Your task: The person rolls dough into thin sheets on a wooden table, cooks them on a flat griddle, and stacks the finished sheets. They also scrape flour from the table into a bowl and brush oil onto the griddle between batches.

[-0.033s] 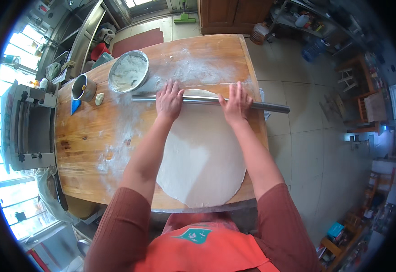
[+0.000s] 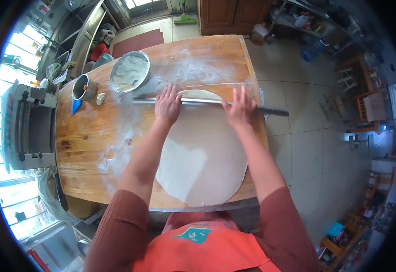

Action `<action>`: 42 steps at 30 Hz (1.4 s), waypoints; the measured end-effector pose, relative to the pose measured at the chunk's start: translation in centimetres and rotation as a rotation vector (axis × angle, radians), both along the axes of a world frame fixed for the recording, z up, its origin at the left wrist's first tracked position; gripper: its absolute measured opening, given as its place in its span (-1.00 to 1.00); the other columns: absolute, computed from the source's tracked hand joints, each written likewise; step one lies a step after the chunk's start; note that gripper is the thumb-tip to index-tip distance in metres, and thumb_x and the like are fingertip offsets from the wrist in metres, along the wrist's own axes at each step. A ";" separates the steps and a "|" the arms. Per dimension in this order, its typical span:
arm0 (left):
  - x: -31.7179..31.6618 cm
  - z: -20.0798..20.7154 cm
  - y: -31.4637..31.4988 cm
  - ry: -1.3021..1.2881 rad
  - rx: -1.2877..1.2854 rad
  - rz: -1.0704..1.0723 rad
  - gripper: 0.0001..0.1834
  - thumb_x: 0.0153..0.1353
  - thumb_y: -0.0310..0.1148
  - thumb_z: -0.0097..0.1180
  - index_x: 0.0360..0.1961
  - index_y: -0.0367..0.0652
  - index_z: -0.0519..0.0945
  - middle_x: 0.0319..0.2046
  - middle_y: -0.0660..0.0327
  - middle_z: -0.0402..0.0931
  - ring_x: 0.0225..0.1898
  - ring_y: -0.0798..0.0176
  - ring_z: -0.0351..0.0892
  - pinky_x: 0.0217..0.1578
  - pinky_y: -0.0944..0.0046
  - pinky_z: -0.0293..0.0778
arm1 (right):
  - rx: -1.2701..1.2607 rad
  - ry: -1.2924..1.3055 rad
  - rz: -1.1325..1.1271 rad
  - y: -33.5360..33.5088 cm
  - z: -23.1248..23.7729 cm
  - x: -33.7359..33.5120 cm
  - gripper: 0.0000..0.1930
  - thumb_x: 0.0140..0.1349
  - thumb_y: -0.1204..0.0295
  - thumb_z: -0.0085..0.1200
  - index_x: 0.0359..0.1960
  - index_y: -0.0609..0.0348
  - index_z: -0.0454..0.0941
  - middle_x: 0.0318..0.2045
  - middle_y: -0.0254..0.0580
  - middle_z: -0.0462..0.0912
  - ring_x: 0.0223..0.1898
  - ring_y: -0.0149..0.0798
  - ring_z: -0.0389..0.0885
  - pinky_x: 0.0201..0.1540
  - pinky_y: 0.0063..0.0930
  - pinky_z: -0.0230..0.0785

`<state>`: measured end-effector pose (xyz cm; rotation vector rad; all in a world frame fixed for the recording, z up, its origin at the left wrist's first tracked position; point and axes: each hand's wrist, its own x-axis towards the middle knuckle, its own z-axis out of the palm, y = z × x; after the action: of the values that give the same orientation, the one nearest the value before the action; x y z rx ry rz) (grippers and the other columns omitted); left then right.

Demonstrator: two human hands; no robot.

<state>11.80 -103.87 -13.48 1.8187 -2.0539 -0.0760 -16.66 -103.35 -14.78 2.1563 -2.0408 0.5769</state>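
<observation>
both hands lie flat on a long thin metal rolling rod [image 2: 207, 102], which rests across the far edge of a wide, thin round sheet of pale dough [image 2: 202, 158]. the left hand [image 2: 167, 105] and the right hand [image 2: 239, 109] press with open palms and spread fingers, not curled around the rod, so nothing is clamped. the dough covers the near right part of the floured wooden table [image 2: 93, 149], its near edge reaching the table's rim.

to roll well here, i judge the palms should bear down evenly on both sides and glide outward along the rod, so the sheet keeps one thickness (the dusting of flour should stop sticking).

to the left stand a round metal bowl of flour [image 2: 129, 71], a small metal cup [image 2: 84, 88] and a small pale lump of dough [image 2: 100, 98]. the only label-like thing close by is a teal patch [image 2: 193, 235] on the orange apron [image 2: 207, 254]; its marks are too small to tell.
</observation>
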 end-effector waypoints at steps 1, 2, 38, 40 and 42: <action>1.8 0.2 2.1 0.035 0.023 -0.031 -0.46 0.48 -0.06 -0.19 0.30 -0.18 0.45 0.33 -0.02 0.39 0.33 -0.07 0.36 0.25 -0.04 0.22 | -0.013 0.002 0.018 2.5 0.5 -1.9 -0.24 0.31 -0.30 -0.11 0.30 0.05 0.41 0.39 0.07 0.27 0.33 0.09 0.29 0.26 0.15 0.10; 3.3 0.3 4.4 0.038 0.002 -0.057 -0.46 0.47 -0.08 -0.18 0.31 -0.19 0.43 0.33 -0.03 0.38 0.33 -0.09 0.36 0.25 -0.05 0.22 | 0.023 0.029 -0.002 5.4 1.0 -3.7 -0.19 0.29 -0.31 -0.10 0.32 0.09 0.38 0.39 0.11 0.25 0.34 0.10 0.28 0.26 0.13 0.11; 0.6 10.6 18.6 0.867 0.723 -0.184 -0.36 0.39 -0.18 0.17 0.38 -0.21 0.28 -0.07 0.12 0.67 -0.16 0.25 0.65 -0.24 0.21 0.59 | 0.514 -0.512 -0.450 46.3 6.8 10.2 -0.66 0.19 0.35 0.22 -0.08 0.20 0.41 -0.25 0.20 0.64 -0.17 0.27 0.65 -0.14 0.09 0.50; 8.0 9.6 16.6 0.525 0.512 -0.043 -0.25 0.25 -0.22 0.32 0.38 -0.21 0.28 -0.01 0.01 0.62 -0.08 0.10 0.63 -0.12 0.12 0.56 | 0.608 -0.527 -0.370 47.7 10.7 7.8 -0.69 0.18 0.34 0.23 -0.14 0.22 0.46 -0.33 0.17 0.67 -0.22 0.27 0.66 -0.17 0.07 0.51; 14.2 10.6 15.8 0.366 -0.021 -0.131 -0.11 0.11 -0.28 0.40 0.42 -0.19 0.22 0.13 -0.10 0.52 0.12 -0.03 0.53 0.11 0.01 0.43 | 0.642 -0.632 -0.204 49.1 14.9 4.5 -0.69 0.14 0.28 0.29 -0.24 0.20 0.50 -0.40 0.13 0.67 -0.24 0.23 0.68 -0.20 0.03 0.53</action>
<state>25.97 -88.08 -2.88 1.5222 -1.8979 -0.3920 -12.13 -54.28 0.16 2.1952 -3.1013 0.7166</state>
